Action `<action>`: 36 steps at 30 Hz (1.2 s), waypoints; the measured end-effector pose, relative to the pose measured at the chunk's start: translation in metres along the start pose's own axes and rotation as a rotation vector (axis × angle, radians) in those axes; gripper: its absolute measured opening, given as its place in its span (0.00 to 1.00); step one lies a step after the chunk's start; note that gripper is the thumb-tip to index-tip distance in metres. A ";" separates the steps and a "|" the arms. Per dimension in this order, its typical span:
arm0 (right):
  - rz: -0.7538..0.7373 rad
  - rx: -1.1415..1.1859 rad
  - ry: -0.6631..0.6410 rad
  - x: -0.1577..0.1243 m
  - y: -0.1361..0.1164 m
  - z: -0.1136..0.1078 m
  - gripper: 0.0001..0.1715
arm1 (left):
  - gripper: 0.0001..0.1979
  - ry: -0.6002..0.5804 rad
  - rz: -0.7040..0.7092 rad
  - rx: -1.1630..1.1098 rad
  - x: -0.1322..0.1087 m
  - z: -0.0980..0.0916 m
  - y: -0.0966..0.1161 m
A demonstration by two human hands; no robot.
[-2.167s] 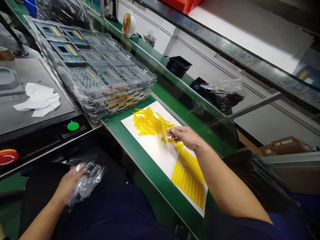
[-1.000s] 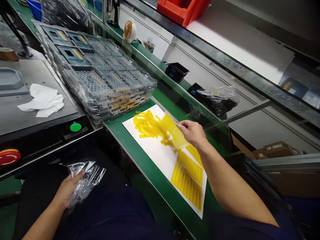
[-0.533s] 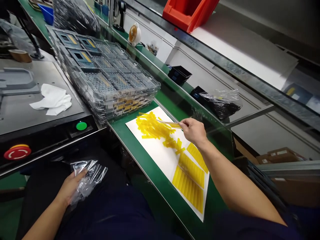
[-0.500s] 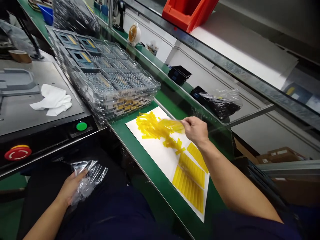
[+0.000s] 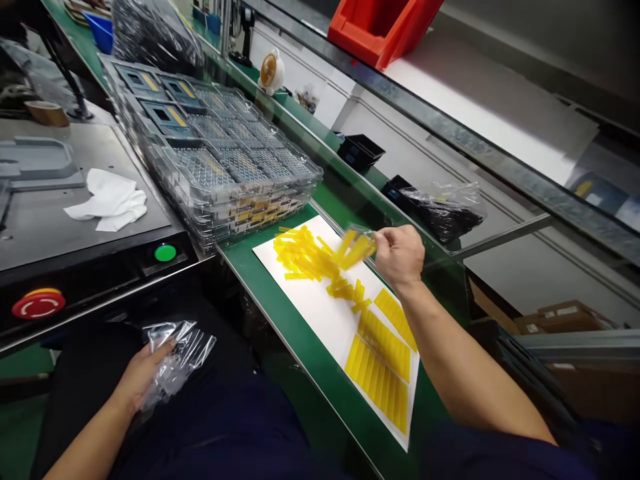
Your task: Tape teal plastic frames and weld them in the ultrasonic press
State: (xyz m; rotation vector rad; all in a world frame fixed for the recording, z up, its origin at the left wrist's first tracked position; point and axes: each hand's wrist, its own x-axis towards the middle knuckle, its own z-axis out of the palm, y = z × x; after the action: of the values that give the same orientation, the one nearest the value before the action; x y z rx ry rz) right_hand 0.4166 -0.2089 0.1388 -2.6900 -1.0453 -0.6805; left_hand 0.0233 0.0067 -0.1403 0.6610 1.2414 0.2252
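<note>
Above the white backing sheet [image 5: 320, 313], which lies on the green belt [image 5: 273, 303], the right hand [image 5: 400, 257] pinches a yellow film piece [image 5: 356, 248] between thumb and fingertips. The piece is motion-blurred and held clear of the sheet, just above the loose pile of yellow strips [image 5: 303, 257]. Further strips lie in ordered rows [image 5: 383, 363] on the near end of the same sheet, beside the right forearm.

The left hand [image 5: 140, 373] sits low over the lap, fingers closed on a crumpled clear plastic bag [image 5: 180, 350]; its contents cannot be made out.

A stack of clear trays [image 5: 225, 167] stands at the far end of the sheet, near the loose pile. Left of the belt, a machine panel carries a green button [image 5: 165, 253] and a red stop button [image 5: 39, 305]. A white cloth [image 5: 110, 200] lies on its grey top.
</note>
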 end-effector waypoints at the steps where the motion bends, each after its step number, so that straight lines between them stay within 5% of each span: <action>1: 0.009 0.007 0.008 0.000 0.000 0.001 0.14 | 0.24 -0.002 0.002 -0.001 -0.002 0.001 0.001; 23: 0.076 0.078 0.030 0.008 0.008 0.007 0.13 | 0.19 0.001 0.015 -0.004 -0.005 0.005 0.003; 36: 0.148 0.228 0.281 0.007 0.000 -0.007 0.09 | 0.20 0.020 0.028 0.005 -0.008 0.005 0.004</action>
State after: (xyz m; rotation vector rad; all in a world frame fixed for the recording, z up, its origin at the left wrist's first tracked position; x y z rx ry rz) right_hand 0.4182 -0.2068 0.1483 -2.3640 -0.7917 -0.8265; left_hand 0.0266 0.0041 -0.1311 0.6824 1.2530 0.2528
